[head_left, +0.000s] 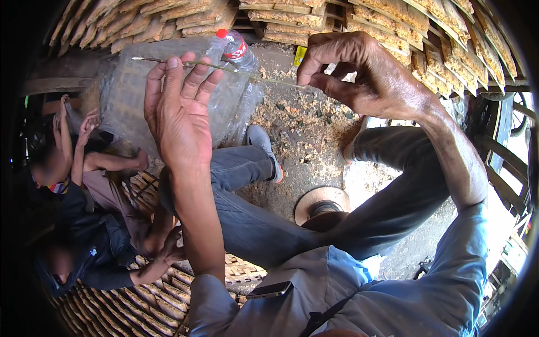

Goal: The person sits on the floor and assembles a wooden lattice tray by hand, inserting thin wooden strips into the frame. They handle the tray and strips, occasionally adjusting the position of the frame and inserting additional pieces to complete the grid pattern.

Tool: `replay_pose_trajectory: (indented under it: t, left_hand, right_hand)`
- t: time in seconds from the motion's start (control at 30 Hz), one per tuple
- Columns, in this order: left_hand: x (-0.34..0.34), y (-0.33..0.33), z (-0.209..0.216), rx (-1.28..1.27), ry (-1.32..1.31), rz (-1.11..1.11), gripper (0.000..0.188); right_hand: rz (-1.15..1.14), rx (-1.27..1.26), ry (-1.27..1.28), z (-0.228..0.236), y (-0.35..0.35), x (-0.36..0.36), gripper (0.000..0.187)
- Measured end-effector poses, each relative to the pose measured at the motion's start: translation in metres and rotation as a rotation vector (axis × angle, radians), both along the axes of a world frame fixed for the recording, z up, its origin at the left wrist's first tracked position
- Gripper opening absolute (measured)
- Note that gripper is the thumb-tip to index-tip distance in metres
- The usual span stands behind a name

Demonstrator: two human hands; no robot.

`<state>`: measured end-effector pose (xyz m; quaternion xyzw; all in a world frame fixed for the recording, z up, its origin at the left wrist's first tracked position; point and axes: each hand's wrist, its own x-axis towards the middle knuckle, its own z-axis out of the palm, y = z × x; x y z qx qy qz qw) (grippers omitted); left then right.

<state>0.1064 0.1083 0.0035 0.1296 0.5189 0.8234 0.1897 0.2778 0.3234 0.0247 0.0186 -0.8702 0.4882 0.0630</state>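
Observation:
A thin green stalk (268, 80) stretches between my two raised hands, its darker, pale-tipped end poking out to the left. My left hand (182, 123), palm up, holds it between the thumb and fingers near that end. At the stalk's other end my right hand (365, 73) is closed in a pinch, thumb against forefinger. Beyond my left hand lies a clear plastic sheet (132, 92). A clear bottle (238, 51) with a red cap and red label stands by the sheet.
Wooden racks (292, 14) bearing brownish slabs line the far side. Crumbs (309, 121) litter the floor. A round wooden disc (303, 203) sits between my legs. Two other people (104, 247) sit at the left, beside more slatted racks (151, 300). A phone (270, 290) rests against my shirt.

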Motion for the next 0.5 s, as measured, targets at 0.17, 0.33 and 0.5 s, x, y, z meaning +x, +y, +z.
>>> replay_pose_trajectory:
  t: [0.17,0.33,0.5]
  left_hand:
    - [0.006,0.015,-0.002,-0.025,0.041,-0.041,0.018]
    - [0.012,0.017,-0.007,-0.061,0.053,-0.099,0.017]
    - [0.014,0.012,-0.018,0.024,0.029,-0.191,0.015]
  right_hand:
    - [0.068,0.049,0.04,0.007,-0.003,-0.002,0.027]
    - [0.098,0.181,0.15,-0.002,-0.001,0.0,0.018]
    - [0.069,0.274,0.098,0.007,-0.019,0.002,0.02]
